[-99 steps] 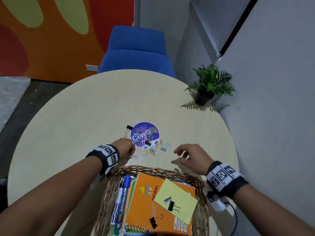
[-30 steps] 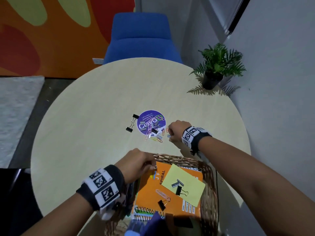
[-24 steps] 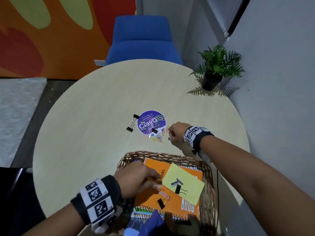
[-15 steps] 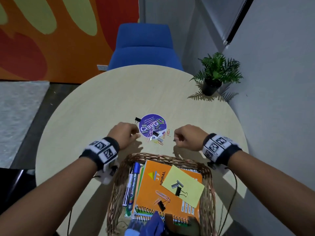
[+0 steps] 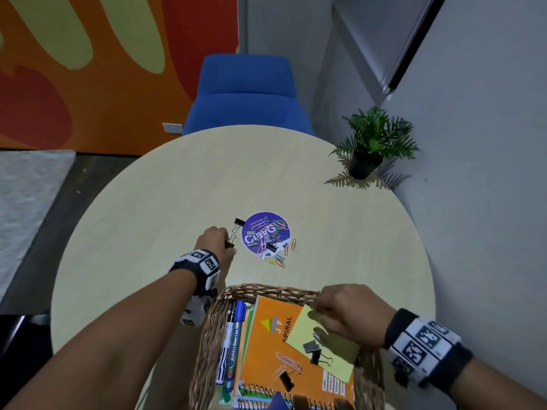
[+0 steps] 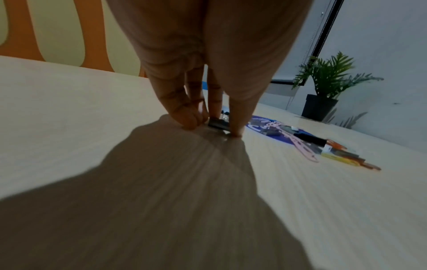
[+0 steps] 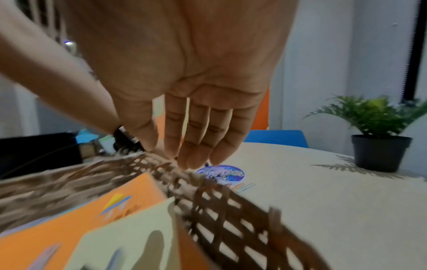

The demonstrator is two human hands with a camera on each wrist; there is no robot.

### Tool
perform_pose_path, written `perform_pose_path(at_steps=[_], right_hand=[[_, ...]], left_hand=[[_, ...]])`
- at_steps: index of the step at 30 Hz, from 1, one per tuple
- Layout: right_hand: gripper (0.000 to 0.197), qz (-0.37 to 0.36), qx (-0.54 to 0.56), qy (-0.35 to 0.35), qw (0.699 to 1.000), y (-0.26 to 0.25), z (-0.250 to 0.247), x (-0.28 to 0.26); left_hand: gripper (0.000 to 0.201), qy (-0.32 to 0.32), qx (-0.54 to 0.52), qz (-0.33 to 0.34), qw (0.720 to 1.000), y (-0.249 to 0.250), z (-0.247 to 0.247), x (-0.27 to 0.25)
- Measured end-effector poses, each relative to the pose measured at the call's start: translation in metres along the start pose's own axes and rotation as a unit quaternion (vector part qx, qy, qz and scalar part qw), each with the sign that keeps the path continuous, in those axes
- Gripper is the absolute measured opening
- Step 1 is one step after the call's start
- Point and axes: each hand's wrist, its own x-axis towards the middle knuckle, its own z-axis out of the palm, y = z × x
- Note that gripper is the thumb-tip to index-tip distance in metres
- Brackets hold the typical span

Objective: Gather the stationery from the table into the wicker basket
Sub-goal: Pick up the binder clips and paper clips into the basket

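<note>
The left hand (image 5: 215,242) pinches a binder clip (image 6: 218,123) near the table's (image 5: 177,187) middle, and that thin grip could slip. The right hand (image 5: 346,313), fingers loose and apart over the wicker basket's (image 5: 207,329) far rim, holds nothing and might nudge it.

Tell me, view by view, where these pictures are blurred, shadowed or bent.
Head view: sharp, but the wide lens bows the wall lines; the potted plant throws frond shadows on the table. Left wrist view: the left hand casts a broad dark shadow toward the camera, and the paper clips are soft. Right wrist view: motion blur smears the wicker basket and orange notebook under the right hand.
</note>
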Motion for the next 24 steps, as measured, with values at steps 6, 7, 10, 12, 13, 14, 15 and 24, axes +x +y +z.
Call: perform_pose_path(at_steps=[6,7,10,12,13,14,15,24], right_hand=[[0.025,0.078,0.102,0.071,0.989,0.029,-0.030,0.037],[0.024,0.086,0.112,0.074,0.987,0.033,-0.031,0.044],[0.025,0.095,0.108,0.059,0.988,0.038,-0.031,0.066],[0.026,0.088,0.083,0.028,0.992,0.035,-0.029,0.082],[0.028,0.084,0.066,0.011,0.994,0.032,-0.028,0.089],[0.029,0.079,0.044,-0.008,0.996,0.029,-0.028,0.096],[0.030,0.070,0.019,-0.025,0.997,0.027,-0.027,0.103],[0.015,0.049,-0.118,-0.107,0.986,0.021,-0.016,0.146]], left_hand=[[0.021,-0.038,-0.071,-0.003,0.997,-0.012,-0.038,-0.017],[0.021,-0.022,-0.095,0.020,0.995,-0.009,-0.050,-0.026],[0.024,-0.029,-0.129,0.148,0.980,0.013,-0.077,-0.075],[0.025,-0.085,-0.132,0.216,0.964,0.028,-0.078,-0.113],[0.026,-0.108,-0.119,0.239,0.958,0.034,-0.074,-0.129],[0.028,-0.124,-0.096,0.260,0.953,0.040,-0.069,-0.141],[0.032,-0.140,-0.067,0.276,0.948,0.044,-0.064,-0.151],[0.033,-0.030,-0.085,0.166,0.982,0.024,-0.067,-0.111]])
